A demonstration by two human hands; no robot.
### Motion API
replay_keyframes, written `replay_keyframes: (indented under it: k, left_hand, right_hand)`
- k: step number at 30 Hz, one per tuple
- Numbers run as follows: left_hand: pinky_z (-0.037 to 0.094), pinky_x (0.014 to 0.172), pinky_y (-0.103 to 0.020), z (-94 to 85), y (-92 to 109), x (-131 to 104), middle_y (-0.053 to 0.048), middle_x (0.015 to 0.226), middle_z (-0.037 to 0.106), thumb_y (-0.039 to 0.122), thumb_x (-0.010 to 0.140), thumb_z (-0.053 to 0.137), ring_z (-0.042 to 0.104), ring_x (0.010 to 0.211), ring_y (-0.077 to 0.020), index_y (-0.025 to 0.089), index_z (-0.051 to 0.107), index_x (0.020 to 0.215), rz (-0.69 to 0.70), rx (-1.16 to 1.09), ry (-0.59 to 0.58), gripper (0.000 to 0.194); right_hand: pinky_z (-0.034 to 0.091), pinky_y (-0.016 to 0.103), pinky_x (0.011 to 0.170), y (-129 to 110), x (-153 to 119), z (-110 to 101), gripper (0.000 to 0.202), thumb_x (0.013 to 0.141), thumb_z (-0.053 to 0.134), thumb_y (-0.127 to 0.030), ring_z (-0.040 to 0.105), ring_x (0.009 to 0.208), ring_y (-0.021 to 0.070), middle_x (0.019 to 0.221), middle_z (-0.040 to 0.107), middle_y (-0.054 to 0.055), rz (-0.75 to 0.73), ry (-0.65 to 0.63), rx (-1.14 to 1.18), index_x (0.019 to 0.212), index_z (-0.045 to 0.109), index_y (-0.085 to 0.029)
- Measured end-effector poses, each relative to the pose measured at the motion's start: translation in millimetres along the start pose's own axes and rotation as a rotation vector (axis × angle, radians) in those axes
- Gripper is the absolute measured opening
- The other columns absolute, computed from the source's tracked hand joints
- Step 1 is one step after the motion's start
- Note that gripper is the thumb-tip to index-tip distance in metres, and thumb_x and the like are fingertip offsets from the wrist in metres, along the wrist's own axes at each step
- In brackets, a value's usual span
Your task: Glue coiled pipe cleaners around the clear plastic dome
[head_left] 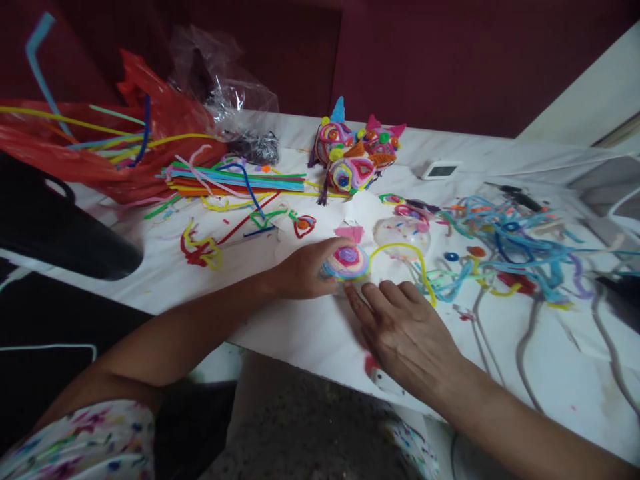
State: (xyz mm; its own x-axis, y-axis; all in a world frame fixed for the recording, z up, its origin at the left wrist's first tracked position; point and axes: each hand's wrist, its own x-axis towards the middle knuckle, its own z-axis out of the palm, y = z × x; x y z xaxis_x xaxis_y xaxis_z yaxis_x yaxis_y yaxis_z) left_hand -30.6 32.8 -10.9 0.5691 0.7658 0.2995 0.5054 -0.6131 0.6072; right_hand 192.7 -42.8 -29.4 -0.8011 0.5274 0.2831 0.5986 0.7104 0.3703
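Observation:
My left hand (307, 270) is closed round the side of a rounded piece covered in coiled pipe cleaners (349, 261), with purple, pink, white and blue rings. A yellow pipe cleaner (395, 247) runs along the lower edge of this piece, and its loose end arches over to the right. At that lower edge, my right hand (400, 327) presses with the index fingertip, its other fingers bent; the thumb is hidden. Just behind the piece lies a pink scrap (350, 233). A clear plastic dome (403, 237) sits to the right of it.
Three decorated pipe-cleaner balls (347, 150) stand at the back. Pipe cleaners lie bundled (235, 181) beside a red plastic bag (165, 100). Tangled pipe cleaners (515, 230) and grey cables (530, 347) spread at right. A small white display (441, 171) and a black container (60, 220) flank the area.

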Motion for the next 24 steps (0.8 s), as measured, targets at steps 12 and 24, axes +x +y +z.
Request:
replay_keyframes:
  k: [12, 24]
  left_hand:
    - [0.04, 0.1, -0.031, -2.5, -1.5, 0.7, -0.007, 0.128, 0.051, 0.012, 0.059, 0.058, 0.05, 0.118, -0.0191, 0.015, 0.036, 0.124, -0.005, 0.015, -0.03, 0.069]
    - [0.037, 0.102, -0.031, -5.5, 0.5, 0.6, -0.007, 0.129, 0.05, 0.016, 0.062, 0.057, 0.047, 0.12, -0.0182, 0.015, 0.036, 0.124, -0.001, 0.014, -0.052, 0.066]
  right_hand:
    - [0.056, 0.037, 0.075, 16.4, -1.7, -1.3, 0.029, 0.117, 0.055, -0.014, 0.072, 0.077, 0.0245, 0.093, 0.079, 0.01, 0.131, 0.182, 0.226, 0.105, 0.082, -0.018]
    - [0.055, 0.034, 0.07, 28.2, -2.2, 14.1, 0.03, 0.116, 0.051, -0.018, 0.076, 0.074, 0.0232, 0.09, 0.078, 0.008, 0.214, 0.122, 0.292, 0.106, 0.079, -0.021]
